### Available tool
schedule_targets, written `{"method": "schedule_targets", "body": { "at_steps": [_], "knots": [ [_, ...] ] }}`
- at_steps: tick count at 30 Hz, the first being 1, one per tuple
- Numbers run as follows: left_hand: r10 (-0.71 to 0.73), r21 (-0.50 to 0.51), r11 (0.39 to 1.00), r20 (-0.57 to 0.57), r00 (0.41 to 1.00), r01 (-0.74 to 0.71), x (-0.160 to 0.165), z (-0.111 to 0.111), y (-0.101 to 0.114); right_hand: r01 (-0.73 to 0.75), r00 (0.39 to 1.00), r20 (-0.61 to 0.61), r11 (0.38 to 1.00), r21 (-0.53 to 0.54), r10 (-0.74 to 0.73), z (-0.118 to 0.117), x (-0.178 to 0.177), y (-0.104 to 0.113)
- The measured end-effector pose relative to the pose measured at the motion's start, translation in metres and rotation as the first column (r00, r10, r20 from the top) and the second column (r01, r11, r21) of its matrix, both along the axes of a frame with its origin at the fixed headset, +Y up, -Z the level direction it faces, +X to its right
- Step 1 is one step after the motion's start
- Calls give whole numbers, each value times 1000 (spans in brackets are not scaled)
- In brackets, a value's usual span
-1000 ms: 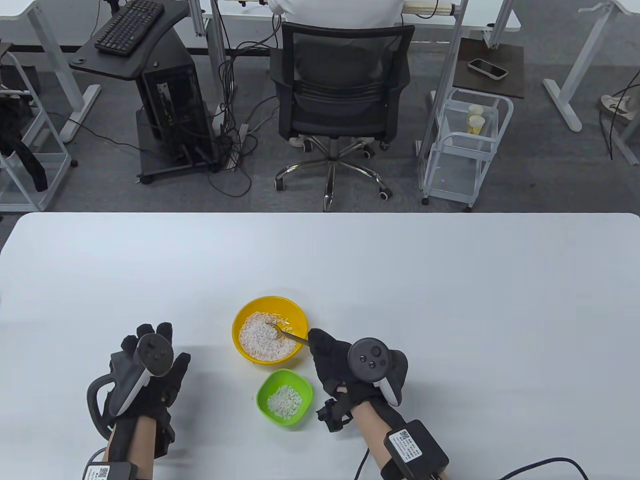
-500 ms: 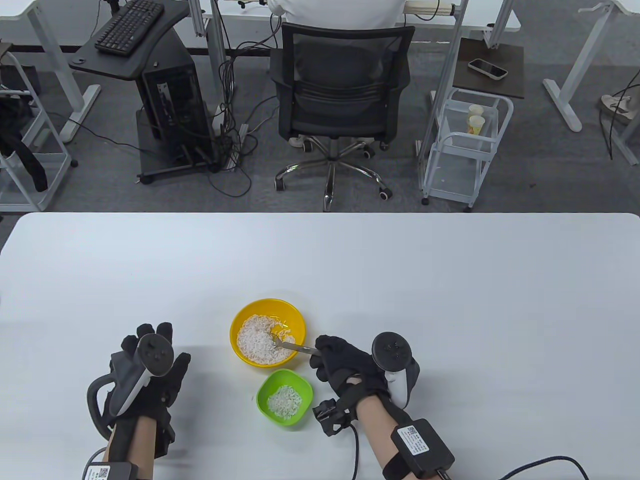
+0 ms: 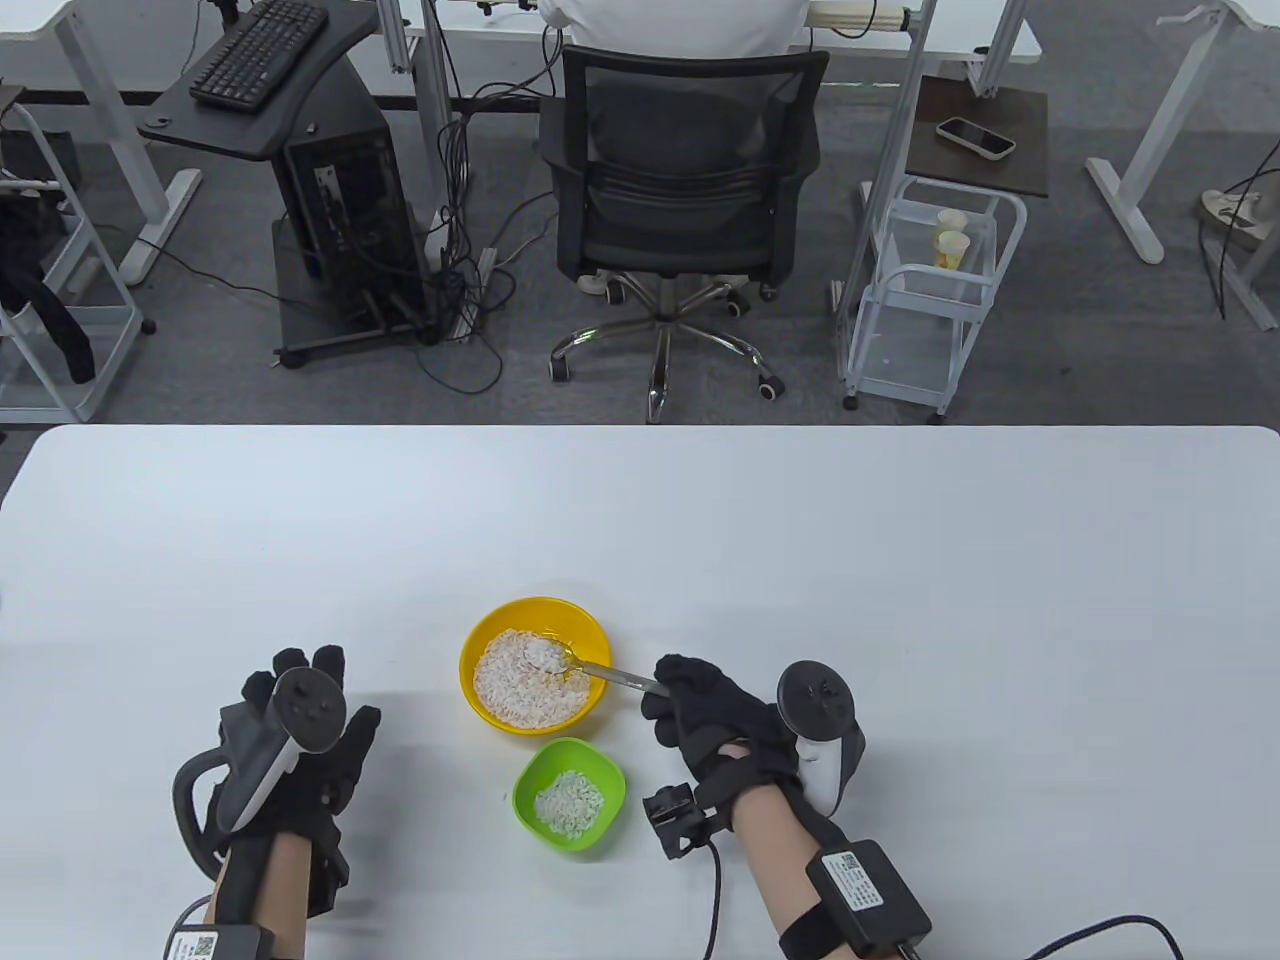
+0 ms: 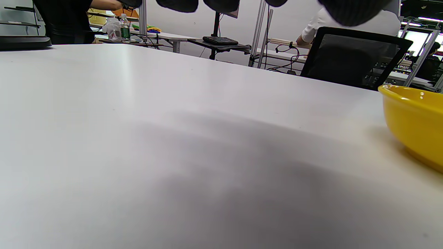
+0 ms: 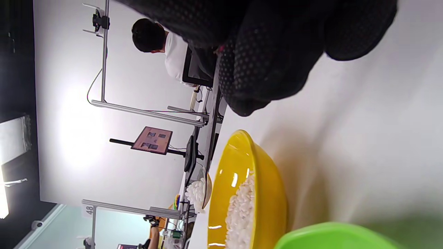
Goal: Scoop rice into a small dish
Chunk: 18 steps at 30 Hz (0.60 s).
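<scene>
Right hand gripped a spoon heaped with rice above the yellow bowl.
The green dish sat just beside the bowl, holding some rice; the left hand rested spread on the counter.

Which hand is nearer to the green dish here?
Right. The right hand, holding the spoon over the yellow bowl, sits just right of the green dish. The left hand rests farther off to its left.
</scene>
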<state>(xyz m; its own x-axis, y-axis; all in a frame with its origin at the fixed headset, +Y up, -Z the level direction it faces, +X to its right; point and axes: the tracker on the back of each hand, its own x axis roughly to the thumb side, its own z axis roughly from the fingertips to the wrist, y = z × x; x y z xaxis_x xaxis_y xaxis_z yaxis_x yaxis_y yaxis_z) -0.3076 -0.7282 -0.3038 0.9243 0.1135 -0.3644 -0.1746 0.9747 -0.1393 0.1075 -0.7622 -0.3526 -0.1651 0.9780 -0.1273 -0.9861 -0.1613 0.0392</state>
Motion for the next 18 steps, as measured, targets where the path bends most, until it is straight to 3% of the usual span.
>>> {"method": "schedule_targets", "body": {
  "at_steps": [4,9,12,18],
  "knots": [
    [13,1,1000,-2,1000,-13,-2,1,0,26,999,-24,1000,6,-26,1,8,9],
    [9,-5,1000,-4,1000,-9,-2,1,0,28,989,-141,999,-38,-33,1,17,18],
    [9,-6,1000,-2,1000,-9,-2,1,0,-22,969,-247,997,-78,2,0,20,22],
    [12,-10,1000,2,1000,-12,-2,1,0,-216,922,-337,976,-35,192,0,20,36]
  ]
}}
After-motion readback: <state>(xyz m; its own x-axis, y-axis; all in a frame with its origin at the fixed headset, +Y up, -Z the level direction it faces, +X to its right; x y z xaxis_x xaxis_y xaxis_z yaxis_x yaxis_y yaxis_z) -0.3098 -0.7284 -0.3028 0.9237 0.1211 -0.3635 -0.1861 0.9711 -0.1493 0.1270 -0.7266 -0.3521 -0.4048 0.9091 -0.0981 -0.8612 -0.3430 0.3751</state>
